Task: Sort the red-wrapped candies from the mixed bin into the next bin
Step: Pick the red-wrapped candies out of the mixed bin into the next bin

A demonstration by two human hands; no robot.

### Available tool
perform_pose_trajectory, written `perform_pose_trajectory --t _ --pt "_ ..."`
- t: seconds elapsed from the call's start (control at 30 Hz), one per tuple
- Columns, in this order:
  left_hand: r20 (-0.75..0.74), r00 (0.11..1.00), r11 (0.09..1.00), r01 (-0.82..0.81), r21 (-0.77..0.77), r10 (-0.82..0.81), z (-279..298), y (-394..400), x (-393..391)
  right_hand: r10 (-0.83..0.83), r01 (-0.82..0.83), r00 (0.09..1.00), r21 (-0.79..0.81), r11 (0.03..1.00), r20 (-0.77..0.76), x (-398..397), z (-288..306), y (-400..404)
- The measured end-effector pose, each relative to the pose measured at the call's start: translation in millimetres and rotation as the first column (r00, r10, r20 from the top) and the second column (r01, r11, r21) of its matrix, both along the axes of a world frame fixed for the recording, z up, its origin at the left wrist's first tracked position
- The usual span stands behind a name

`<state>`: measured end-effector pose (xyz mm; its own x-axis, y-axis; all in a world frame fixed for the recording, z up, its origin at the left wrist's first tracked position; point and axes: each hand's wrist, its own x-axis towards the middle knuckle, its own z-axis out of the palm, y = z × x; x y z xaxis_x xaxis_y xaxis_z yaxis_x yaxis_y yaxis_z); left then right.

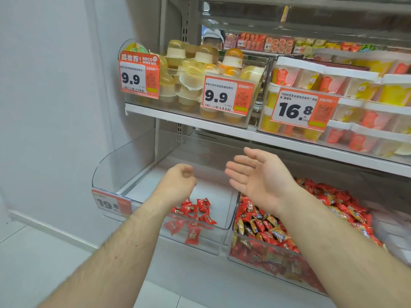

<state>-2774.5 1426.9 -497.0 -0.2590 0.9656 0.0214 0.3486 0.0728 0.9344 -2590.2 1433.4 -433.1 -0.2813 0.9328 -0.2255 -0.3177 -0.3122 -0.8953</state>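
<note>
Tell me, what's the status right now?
Left hand loosely curled, right hand open, both empty. Few red candies in left bin. Nothing blocking.

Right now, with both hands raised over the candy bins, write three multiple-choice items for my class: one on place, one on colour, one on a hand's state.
1. Where do the sorted red candies lie?
A. In the clear bin left of the mixed bin
B. On the floor
C. On the upper shelf

2. Besides red, which wrapper colour shows in the mixed bin?
A. Green
B. Gold
C. White

3. How is the right hand?
A. Pinching a candy
B. Gripping a price tag
C. Open, palm showing, holding nothing

Key: 1 A, the few red candies sit in the left bin, near its front; 2 B, gold wrappers lie among the red; 3 C, its fingers are spread and hold nothing.
</note>
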Motion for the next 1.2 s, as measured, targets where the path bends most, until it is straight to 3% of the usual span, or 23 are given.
perform_pose_trajectory --t 0.3,0.43,0.53,0.63,0.7,0.8,0.87,0.93,1.0,1.1,1.2 --pt "-0.201 0.967 0.923 0.218 0.316 -0.159 28.9 -18.8 87.7 -0.229 0.217 0.967 0.100 0.971 0.116 105.7 -12.6 -48.6" --pt "-0.326 0.913 0.877 0.354 0.324 -0.248 29.2 -17.7 133.9 -0.311 0.291 0.922 0.119 0.949 0.229 141.4 -27.6 -48.8" --pt "-0.384 0.873 0.880 0.409 0.241 -0.300 20.0 -7.9 155.7 -0.339 0.299 0.866 0.163 0.940 0.368 164.5 -30.8 -45.8" --pt "-0.400 0.852 0.889 0.428 0.162 -0.337 10.7 2.7 168.0 -0.382 0.292 0.706 0.246 0.924 0.597 188.6 -29.6 -32.5" --pt "-0.406 0.852 0.894 0.421 0.156 -0.330 7.8 8.2 172.4 -0.423 0.272 0.515 0.326 0.905 0.745 201.5 -26.4 -14.7" --pt "-0.407 0.861 0.902 0.399 0.167 -0.305 4.9 15.2 175.3 -0.497 0.252 0.273 0.437 0.863 0.824 212.3 -16.8 20.3" --pt "-0.410 0.863 0.905 0.391 0.171 -0.295 1.8 19.7 175.9 -0.364 0.163 0.111 0.344 0.925 0.925 210.5 -12.3 45.4" --pt "-0.418 0.862 0.909 0.383 0.166 -0.287 -1.2 23.7 175.6 -0.185 0.089 0.020 0.183 0.979 0.983 203.7 -13.1 65.2" --pt "-0.422 0.865 0.915 0.368 0.165 -0.271 -4.1 27.2 173.4 -0.040 0.024 0.097 0.038 0.999 0.995 197.0 -14.9 77.7" --pt "-0.423 0.870 0.922 0.350 0.167 -0.253 -7.5 31.3 168.7 -0.025 0.008 0.286 0.024 1.000 0.958 186.6 -25.1 92.7" --pt "-0.443 0.863 0.921 0.350 0.174 -0.244 -6.7 33.6 163.3 -0.019 -0.002 0.382 0.022 1.000 0.924 172.0 -34.0 97.5"
